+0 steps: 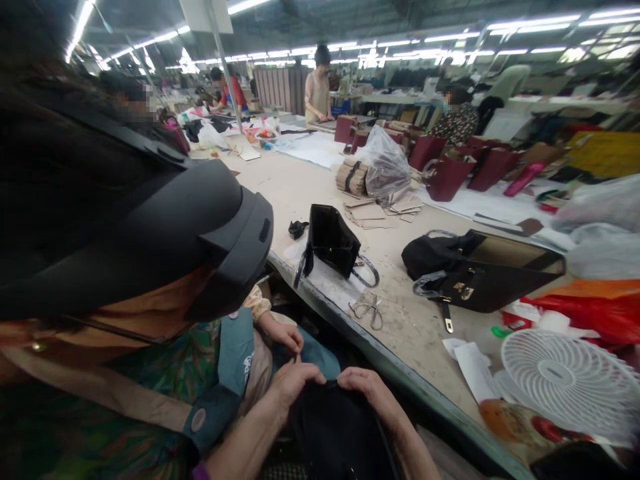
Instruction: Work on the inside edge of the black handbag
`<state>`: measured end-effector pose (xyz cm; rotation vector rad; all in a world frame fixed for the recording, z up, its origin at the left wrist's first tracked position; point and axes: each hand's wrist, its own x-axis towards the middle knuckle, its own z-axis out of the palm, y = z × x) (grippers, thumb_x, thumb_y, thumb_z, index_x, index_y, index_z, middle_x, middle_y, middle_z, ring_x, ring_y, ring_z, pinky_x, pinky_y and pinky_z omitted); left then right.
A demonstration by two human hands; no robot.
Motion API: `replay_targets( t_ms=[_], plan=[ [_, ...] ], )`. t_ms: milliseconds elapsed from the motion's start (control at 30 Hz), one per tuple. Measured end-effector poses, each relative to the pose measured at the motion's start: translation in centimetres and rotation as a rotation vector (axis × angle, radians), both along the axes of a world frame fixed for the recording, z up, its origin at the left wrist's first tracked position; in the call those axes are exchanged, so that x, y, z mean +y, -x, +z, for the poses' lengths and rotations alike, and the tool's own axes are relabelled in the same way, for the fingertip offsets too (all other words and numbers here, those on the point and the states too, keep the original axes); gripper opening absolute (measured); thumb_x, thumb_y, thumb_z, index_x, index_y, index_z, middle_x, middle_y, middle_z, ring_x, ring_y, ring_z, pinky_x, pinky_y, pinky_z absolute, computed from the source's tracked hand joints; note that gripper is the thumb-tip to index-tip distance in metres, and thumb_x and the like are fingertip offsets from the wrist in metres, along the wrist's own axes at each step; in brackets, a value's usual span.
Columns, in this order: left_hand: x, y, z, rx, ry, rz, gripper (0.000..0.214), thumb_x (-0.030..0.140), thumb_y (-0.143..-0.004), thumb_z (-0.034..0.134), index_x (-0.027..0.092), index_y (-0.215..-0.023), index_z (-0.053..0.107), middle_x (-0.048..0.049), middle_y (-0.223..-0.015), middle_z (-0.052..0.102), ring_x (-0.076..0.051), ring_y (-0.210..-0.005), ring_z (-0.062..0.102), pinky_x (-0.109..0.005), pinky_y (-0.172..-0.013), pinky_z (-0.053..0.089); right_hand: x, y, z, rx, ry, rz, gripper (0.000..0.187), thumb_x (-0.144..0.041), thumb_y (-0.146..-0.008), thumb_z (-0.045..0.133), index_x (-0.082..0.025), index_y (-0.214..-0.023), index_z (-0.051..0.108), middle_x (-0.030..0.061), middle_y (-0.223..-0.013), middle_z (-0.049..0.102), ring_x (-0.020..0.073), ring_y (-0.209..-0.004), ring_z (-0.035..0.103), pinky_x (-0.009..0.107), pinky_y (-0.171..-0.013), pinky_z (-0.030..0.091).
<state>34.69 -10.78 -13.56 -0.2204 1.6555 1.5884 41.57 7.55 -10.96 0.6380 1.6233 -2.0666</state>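
Black piece [340,427]: bottom centre, below the edge of the table [290,179]. On that, large to small: right handbag [505,285], white fan [555,373], open handbag [333,243]. Left hand [296,381] and right hand [366,387]: fingers narrow, pinching its top edge. Scissors [375,308] near open handbag.

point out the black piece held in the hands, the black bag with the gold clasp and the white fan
Black piece [343,430]: head view, middle of its surface.
Black bag [493,285]: head view, on its front panel.
White fan [558,373]: head view, on its grille's hub.
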Motion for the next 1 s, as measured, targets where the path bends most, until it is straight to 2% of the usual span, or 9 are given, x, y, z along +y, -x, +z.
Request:
replay_targets(
  t_ms=[167,267,400,500,567,633,733,867,1000],
  plan=[
    [-0.4,-0.6,0.7,-0.091,-0.048,-0.009,0.016,0.030,-0.062,0.074,0.015,-0.062,0.068,-0.0028,-0.062,0.066,-0.022,-0.065,0.063,-0.032,-0.063,0.048,-0.4,0.2,0.4,0.000,0.006,0.002,0.016,-0.029,-0.061,0.063,-0.015,-0.065,0.068,-0.0010,-0.059,0.057,0.0141,-0.059,0.046,0.027,-0.058,0.034],
    [-0.4,-0.5,1.0,-0.129,-0.096,-0.054,0.024,0.039,-0.072,0.072,0.015,-0.070,0.069,-0.0036,-0.065,0.067,-0.020,-0.067,0.065,-0.032,-0.065,0.051,-0.5,0.2,0.6,0.014,-0.004,-0.010,0.013,-0.027,-0.060,0.062,-0.016,-0.063,0.068,-0.0009,-0.061,0.057,0.0144,-0.061,0.046,0.027,-0.061,0.035],
    [0.2,2.6,1.9,-0.126,-0.109,-0.156,0.033,0.045,-0.089,0.060,0.013,-0.084,0.068,-0.0026,-0.071,0.067,-0.017,-0.070,0.064,-0.032,-0.066,0.054,-0.4,0.4,0.4,0.033,-0.002,-0.016,0.013,-0.027,-0.059,0.061,-0.016,-0.060,0.066,-0.0006,-0.060,0.057,0.0150,-0.063,0.047,0.027,-0.063,0.035],
    [0.7,5.7,3.6,-0.092,-0.085,-0.222,0.030,0.043,-0.092,0.057,0.015,-0.097,0.066,-0.0028,-0.085,0.069,-0.016,-0.074,0.065,-0.032,-0.068,0.055,-0.6,0.7,0.4,0.044,0.000,0.008,0.014,-0.030,-0.057,0.060,-0.016,-0.055,0.062,-0.0008,-0.055,0.052,0.0150,-0.059,0.044,0.028,-0.061,0.033],
    [0.7,6.5,5.0,-0.065,-0.077,-0.239,0.028,0.041,-0.092,0.058,0.016,-0.101,0.065,-0.0039,-0.091,0.069,-0.017,-0.078,0.066,-0.033,-0.070,0.056,-0.9,1.0,0.5,0.057,-0.020,0.043,0.015,-0.031,-0.058,0.059,-0.017,-0.055,0.061,-0.0013,-0.054,0.049,0.0143,-0.056,0.040,0.028,-0.058,0.030],
    [0.6,5.8,6.0,-0.042,-0.083,-0.245,0.027,0.039,-0.092,0.059,0.015,-0.101,0.065,-0.0040,-0.092,0.069,-0.017,-0.080,0.066,-0.035,-0.072,0.056,-1.1,1.2,0.6,0.108,-0.071,0.069,0.014,-0.031,-0.059,0.059,-0.017,-0.056,0.061,-0.0010,-0.057,0.049,0.0147,-0.058,0.040,0.029,-0.058,0.030],
    [-0.3,2.9,6.5,-0.015,-0.104,-0.240,0.022,0.035,-0.090,0.062,0.014,-0.089,0.066,-0.0016,-0.084,0.069,-0.017,-0.079,0.065,-0.035,-0.076,0.054,-1.0,1.3,0.2,0.179,-0.132,0.121,0.014,-0.030,-0.058,0.057,-0.017,-0.054,0.061,-0.0003,-0.059,0.050,0.0160,-0.062,0.042,0.030,-0.062,0.031],
    [-2.0,-0.6,6.3,0.017,-0.107,-0.161,0.015,0.026,-0.070,0.079,0.016,-0.069,0.068,0.0010,-0.069,0.068,-0.021,-0.077,0.066,-0.035,-0.079,0.049,-0.5,1.5,-0.7,0.170,-0.118,0.153,0.015,-0.031,-0.058,0.058,-0.017,-0.055,0.063,-0.0009,-0.057,0.049,0.0159,-0.061,0.044,0.029,-0.063,0.033],
    [-2.6,-1.5,6.3,0.024,-0.117,-0.057,0.016,0.016,-0.054,0.083,0.016,-0.063,0.071,0.0001,-0.065,0.068,-0.025,-0.075,0.065,-0.034,-0.076,0.046,-0.3,1.6,-0.7,0.127,-0.086,0.148,0.014,-0.030,-0.056,0.062,-0.017,-0.051,0.063,-0.0011,-0.054,0.051,0.0150,-0.060,0.045,0.028,-0.063,0.034]
  ],
)
